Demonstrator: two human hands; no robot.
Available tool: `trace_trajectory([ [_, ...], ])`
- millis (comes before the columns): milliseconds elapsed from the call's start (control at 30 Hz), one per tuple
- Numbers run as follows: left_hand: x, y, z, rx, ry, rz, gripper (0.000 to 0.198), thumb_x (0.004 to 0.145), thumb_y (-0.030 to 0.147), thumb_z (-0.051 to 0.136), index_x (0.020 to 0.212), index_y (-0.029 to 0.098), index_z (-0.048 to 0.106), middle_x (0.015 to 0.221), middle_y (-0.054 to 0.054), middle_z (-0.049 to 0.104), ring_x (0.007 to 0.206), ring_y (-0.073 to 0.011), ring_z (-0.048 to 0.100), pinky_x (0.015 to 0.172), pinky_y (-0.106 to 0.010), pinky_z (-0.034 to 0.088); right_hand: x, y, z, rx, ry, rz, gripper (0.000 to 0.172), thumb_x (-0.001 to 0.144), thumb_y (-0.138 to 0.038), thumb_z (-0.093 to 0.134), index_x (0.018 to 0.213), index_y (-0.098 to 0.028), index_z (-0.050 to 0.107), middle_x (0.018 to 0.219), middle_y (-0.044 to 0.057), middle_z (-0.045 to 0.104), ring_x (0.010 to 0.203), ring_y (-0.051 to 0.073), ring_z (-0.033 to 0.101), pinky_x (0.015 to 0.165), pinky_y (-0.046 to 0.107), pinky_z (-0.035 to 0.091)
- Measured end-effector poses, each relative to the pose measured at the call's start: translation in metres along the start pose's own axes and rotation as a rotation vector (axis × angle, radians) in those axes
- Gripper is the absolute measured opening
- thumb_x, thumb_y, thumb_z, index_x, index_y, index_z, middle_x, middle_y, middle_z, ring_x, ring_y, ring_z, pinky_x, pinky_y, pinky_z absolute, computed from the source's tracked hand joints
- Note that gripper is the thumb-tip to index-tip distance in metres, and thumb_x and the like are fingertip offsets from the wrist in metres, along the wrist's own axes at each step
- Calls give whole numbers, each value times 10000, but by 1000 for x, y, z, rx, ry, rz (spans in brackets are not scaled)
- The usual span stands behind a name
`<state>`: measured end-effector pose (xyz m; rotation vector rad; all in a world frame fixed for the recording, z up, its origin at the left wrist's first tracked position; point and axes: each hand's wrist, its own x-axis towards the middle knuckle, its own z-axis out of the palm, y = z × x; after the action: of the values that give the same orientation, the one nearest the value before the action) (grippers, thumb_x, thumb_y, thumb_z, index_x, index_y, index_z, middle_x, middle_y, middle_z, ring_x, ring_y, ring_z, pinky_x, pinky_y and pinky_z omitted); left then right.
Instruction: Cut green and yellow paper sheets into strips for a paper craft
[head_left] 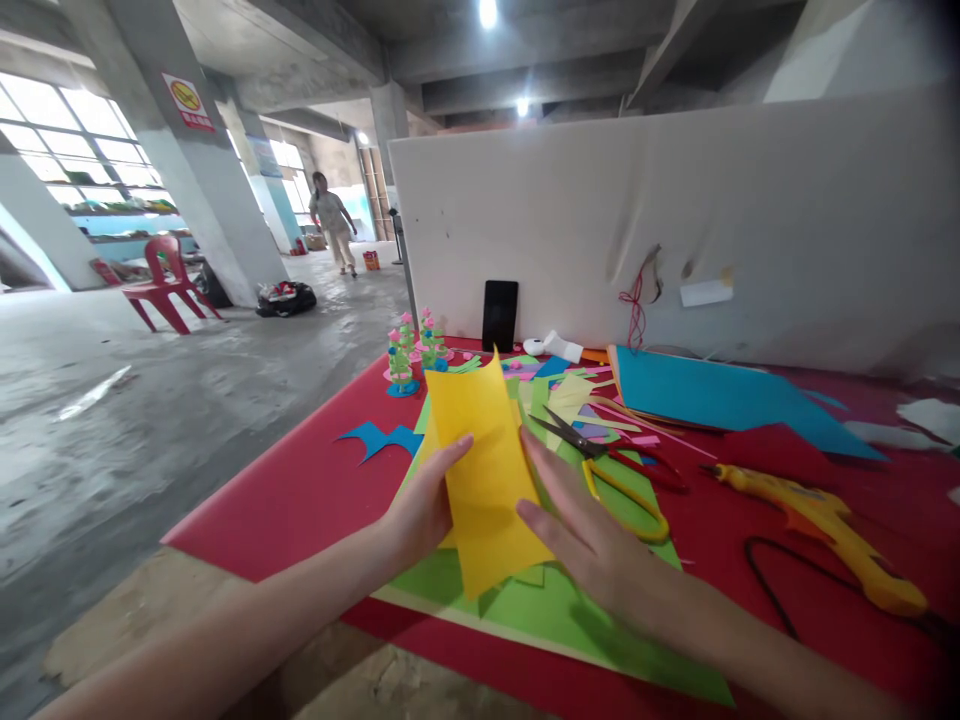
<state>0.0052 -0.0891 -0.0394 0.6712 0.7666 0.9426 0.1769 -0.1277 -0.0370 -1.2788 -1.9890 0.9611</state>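
Note:
A sheet of yellow paper (489,465), slightly curled, is held up between my two hands above the table. My left hand (427,490) grips its left edge, thumb lying on the front and the other fingers mostly hidden behind. At the right edge, my right hand (577,520) has its thumb over the front and its forefinger stretched along the side. Under the hands lie green paper sheets (585,625). Scissors with a yellow handle (634,505) and a second, red handle (649,468) rest just beyond my right hand, blades toward the paper scraps.
A yellow glue gun (825,520) with a dark cord lies at right. Behind it are blue sheets (727,400). Small paper trees (405,360), a blue cutout (379,438) and a phone-like black slab (499,315) stand or lie further back. A person (332,220) walks in the background.

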Motion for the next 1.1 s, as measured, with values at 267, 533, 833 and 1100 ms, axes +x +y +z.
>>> trace_trajectory([
  [267,11,-4,22,78,-66,118,280,728,289,601,979,169,577,967,-55,630,843,-178,599,690,-234,474,-5,-10,0,-170,109,-218,379,842,-323,392,1205,-235,451,1400,19,277,1294,203,166,1056,414,184],
  [533,10,3,33,172,-228,-134,378,715,307,588,1047,131,545,912,-132,648,745,-221,624,674,-323,486,12,-15,-46,391,388,65,327,727,-363,565,1010,-222,483,1084,57,556,1004,198,524,814,337,459],
  [833,7,10,34,484,-440,-271,372,749,318,540,1083,154,552,939,-124,644,778,-204,620,580,-233,461,10,-9,-48,698,397,170,262,677,-318,635,913,-208,610,984,40,651,882,196,600,729,291,506],
  [1100,5,46,56,838,-237,470,186,724,327,582,805,188,674,798,-28,675,751,-153,613,632,-185,461,0,-26,-47,746,482,156,306,634,-242,682,936,-236,632,974,28,667,854,192,631,703,271,538],
])
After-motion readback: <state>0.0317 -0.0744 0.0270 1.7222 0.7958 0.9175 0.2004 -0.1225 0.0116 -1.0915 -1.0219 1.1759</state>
